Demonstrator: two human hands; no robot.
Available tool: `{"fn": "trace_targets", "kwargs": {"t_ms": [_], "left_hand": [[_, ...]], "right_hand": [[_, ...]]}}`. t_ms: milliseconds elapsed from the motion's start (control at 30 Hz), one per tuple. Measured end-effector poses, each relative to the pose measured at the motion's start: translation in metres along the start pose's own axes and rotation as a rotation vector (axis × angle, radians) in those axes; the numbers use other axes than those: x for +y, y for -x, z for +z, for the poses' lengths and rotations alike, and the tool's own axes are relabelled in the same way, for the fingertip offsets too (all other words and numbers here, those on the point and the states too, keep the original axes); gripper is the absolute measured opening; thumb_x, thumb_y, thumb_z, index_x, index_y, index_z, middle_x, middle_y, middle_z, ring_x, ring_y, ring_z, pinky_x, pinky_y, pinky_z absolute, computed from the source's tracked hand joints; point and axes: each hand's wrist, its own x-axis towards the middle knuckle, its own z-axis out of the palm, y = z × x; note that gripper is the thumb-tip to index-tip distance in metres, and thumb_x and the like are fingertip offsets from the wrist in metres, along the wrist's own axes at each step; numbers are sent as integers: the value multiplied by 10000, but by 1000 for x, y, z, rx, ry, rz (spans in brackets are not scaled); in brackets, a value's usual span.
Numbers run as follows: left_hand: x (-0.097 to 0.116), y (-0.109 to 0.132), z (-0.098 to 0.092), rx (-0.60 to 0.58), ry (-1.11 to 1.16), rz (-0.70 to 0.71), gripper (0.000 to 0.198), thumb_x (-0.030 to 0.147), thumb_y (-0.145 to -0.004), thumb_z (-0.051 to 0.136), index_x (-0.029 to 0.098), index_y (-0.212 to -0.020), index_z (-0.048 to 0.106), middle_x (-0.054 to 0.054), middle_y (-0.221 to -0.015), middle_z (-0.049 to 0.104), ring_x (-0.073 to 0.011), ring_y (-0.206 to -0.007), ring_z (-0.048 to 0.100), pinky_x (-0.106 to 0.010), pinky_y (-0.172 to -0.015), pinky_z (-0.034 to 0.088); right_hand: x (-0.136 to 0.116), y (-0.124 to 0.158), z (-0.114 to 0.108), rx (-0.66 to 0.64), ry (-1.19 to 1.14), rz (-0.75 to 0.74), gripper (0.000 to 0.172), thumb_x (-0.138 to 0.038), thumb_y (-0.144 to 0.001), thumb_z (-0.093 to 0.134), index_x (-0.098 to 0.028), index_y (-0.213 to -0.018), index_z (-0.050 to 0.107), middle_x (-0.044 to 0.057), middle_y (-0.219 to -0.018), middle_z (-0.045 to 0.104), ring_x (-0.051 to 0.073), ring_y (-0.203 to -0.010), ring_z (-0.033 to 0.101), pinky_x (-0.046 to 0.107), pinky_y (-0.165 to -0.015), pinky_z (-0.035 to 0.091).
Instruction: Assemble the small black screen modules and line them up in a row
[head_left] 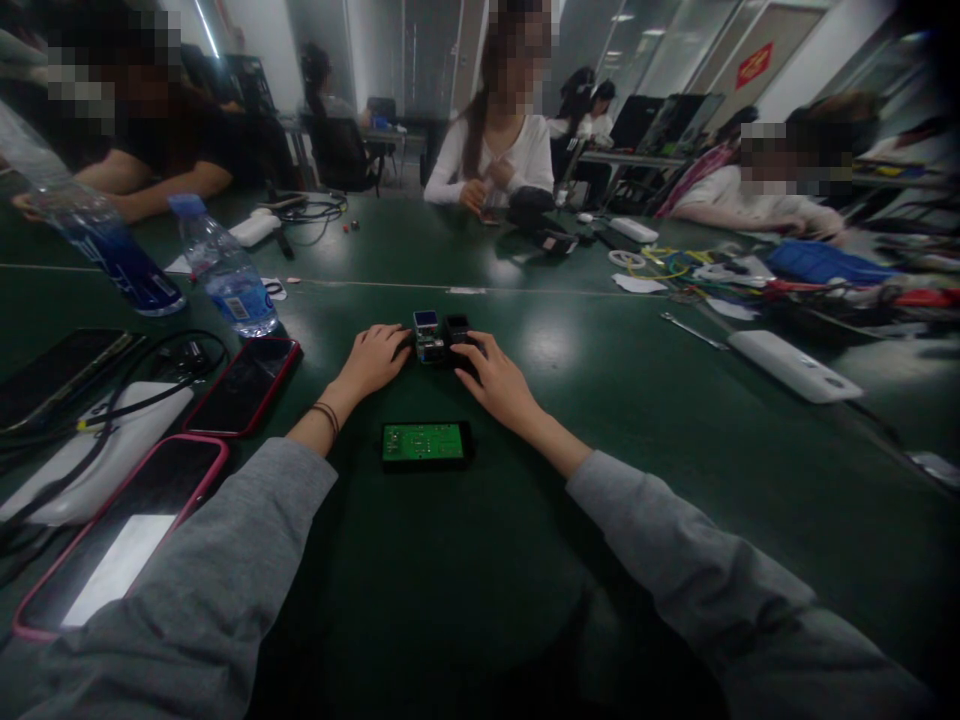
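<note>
Palm down on the green table, my left hand has its fingers stretched out. Its fingertips are just left of a small group of parts. In that group is a small block with a dark blue screen, and a boxy electronic part sits in front of it. Beside them stands a black box-shaped part. My right hand has its fingers spread, the tips at this black part; I cannot tell whether they touch it. Nearer to me, between my forearms, lies a green circuit board in a black frame.
Phones, a white power bank-like slab, cables and two bottles crowd the left. On the right lie a wrench, a white power strip, tangled wires and a blue bundle. Other people sit across the table.
</note>
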Motion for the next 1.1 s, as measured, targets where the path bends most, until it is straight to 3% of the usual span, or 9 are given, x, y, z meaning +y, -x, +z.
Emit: {"fn": "trace_targets", "kwargs": {"t_ms": [367, 533, 667, 867, 967, 1033, 1100], "left_hand": [[0, 1, 1, -7, -27, -90, 446, 344, -1087, 438, 171, -1470, 591, -155, -1571, 563, -322, -1465, 468, -519, -1187, 410], [-2, 1, 2, 0, -12, -75, 453, 354, -1082, 439, 172, -1465, 599, -166, -1568, 563, -334, -1459, 469, -546, -1180, 417], [-2, 1, 2, 2, -5, -74, 445, 356, -1080, 442, 197, -1464, 602, -154, -1564, 568, -331, -1449, 477, -551, -1173, 423], [-1, 1, 1, -6, -3, -81, 445, 349, -1082, 442, 195, -1469, 597, -153, -1569, 561, -333, -1453, 471, -548, -1182, 414], [-1, 1, 1, -6, -8, -80, 445, 348, -1082, 442, 188, -1468, 595, -156, -1572, 559, -332, -1450, 472, -548, -1178, 416], [-2, 1, 2, -7, -8, -77, 451, 350, -1082, 441, 173, -1467, 595, -162, -1573, 557, -334, -1452, 471, -548, -1178, 415], [-2, 0, 3, -4, -9, -76, 451, 345, -1080, 443, 165, -1463, 599, -166, -1571, 561, -334, -1454, 471, -549, -1179, 414]], "right_hand": [[1, 1, 0, 26, -52, 34, 367, -276, -1008, 588, -249, -1371, 538, 151, -1503, 443, 364, -1271, 593, 571, -985, 616], [6, 0, -1, 168, -205, 134, 349, -316, -996, 584, -243, -1337, 571, 147, -1393, 534, 347, -1237, 610, 563, -984, 613], [20, -3, 3, 294, -282, 246, 420, -301, -1001, 514, -228, -1412, 569, 154, -1366, 591, 325, -1290, 586, 566, -1091, 538], [36, -4, 13, 249, -362, 337, 389, -356, -1045, 431, -225, -1351, 632, 130, -1327, 671, 317, -1251, 610, 594, -1129, 481], [34, -3, 13, 248, -306, 331, 483, -503, -993, 579, -195, -1359, 640, 169, -1334, 650, 358, -1266, 582, 611, -1118, 482], [33, -2, 13, 245, -276, 305, 576, -517, -932, 661, -156, -1379, 633, 197, -1336, 638, 372, -1268, 579, 603, -1111, 491], [35, -2, 14, 253, -316, 320, 555, -489, -940, 628, -141, -1373, 638, 196, -1317, 658, 358, -1238, 610, 585, -1100, 507]]}}
